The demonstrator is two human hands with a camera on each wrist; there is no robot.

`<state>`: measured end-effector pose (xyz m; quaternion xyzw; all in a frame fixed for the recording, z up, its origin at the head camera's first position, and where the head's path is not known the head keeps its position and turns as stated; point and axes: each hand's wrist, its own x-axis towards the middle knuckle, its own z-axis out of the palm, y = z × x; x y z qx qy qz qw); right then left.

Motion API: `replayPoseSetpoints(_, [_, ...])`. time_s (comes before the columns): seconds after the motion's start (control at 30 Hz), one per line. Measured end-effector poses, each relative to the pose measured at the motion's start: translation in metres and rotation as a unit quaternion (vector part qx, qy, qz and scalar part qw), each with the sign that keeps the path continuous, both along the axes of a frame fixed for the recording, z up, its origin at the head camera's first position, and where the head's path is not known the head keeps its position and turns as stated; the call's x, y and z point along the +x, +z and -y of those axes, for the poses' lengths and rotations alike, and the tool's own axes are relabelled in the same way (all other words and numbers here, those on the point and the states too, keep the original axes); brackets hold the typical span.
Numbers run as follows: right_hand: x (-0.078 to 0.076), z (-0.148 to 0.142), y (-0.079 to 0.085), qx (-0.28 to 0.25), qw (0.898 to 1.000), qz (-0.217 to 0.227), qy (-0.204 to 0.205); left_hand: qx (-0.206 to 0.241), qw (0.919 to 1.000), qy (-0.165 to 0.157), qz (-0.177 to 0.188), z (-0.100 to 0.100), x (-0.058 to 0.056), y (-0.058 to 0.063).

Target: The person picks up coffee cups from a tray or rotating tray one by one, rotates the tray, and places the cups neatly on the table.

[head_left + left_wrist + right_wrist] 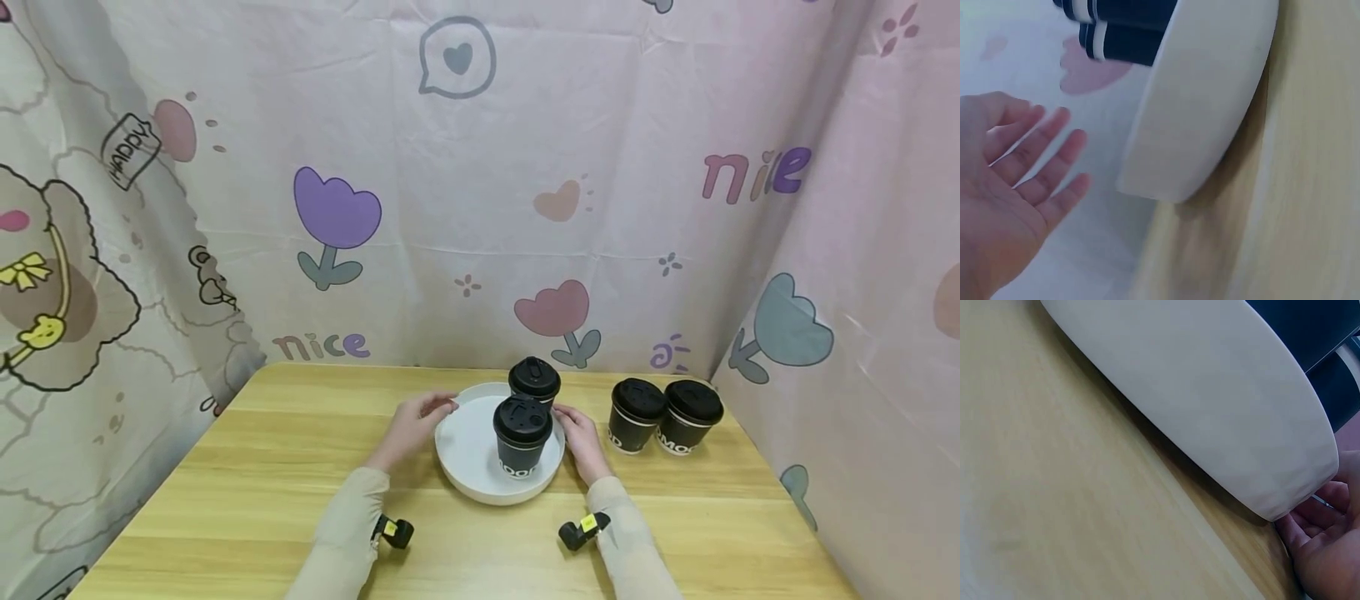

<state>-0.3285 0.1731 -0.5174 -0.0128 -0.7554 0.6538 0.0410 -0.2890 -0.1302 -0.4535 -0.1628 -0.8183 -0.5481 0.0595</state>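
A round white plate (468, 454) with a raised wall sits on the table and bears two black lidded paper coffee cups, the front cup (521, 437) and the rear cup (534, 379). To its left is my left hand (414, 425), its fingers spread and loosely bent. In the left wrist view a gap separates that left hand (1029, 169) from the plate wall (1191, 112). On the opposite side my right hand (579, 437) grips the rim. The right wrist view has the fingers of this right hand (1329, 544) curled at the plate's lower edge.
Two more black lidded coffee cups, a left one (636, 417) and a right one (688, 417), stand side by side to the right of the plate. Behind the wooden table (300, 467) hangs a printed curtain (450, 208), which also runs along both sides.
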Motion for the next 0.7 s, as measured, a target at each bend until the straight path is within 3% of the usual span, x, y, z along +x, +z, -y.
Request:
replayPoseSetpoints(0.1, [0.0,0.0,0.0,-0.004,1.0,0.001,0.001,0.079,0.9961,0.023,0.03,0.002,-0.011,-0.01])
replayPoseSetpoints(0.2, [0.002,0.0,0.0,-0.008,1.0,0.002,0.006,0.146,0.9868,0.047,0.051,0.001,-0.019,-0.019])
replayPoseSetpoints(0.3, [0.007,0.002,0.008,-0.011,1.0,0.005,0.009,0.201,0.9749,0.064,0.072,-0.002,-0.024,-0.029])
replayPoseSetpoints(0.43, [0.014,0.004,0.019,-0.011,1.0,0.008,0.01,0.291,0.9485,0.054,0.113,-0.006,-0.031,-0.042])
replayPoseSetpoints(0.53, [0.009,0.002,0.012,-0.014,1.0,0.007,0.005,0.327,0.934,0.043,0.138,-0.008,-0.035,-0.052])
replayPoseSetpoints(0.7, [0.001,0.0,0.0,-0.009,1.0,0.003,-0.002,0.307,0.9364,0.037,0.167,-0.009,-0.037,-0.061])
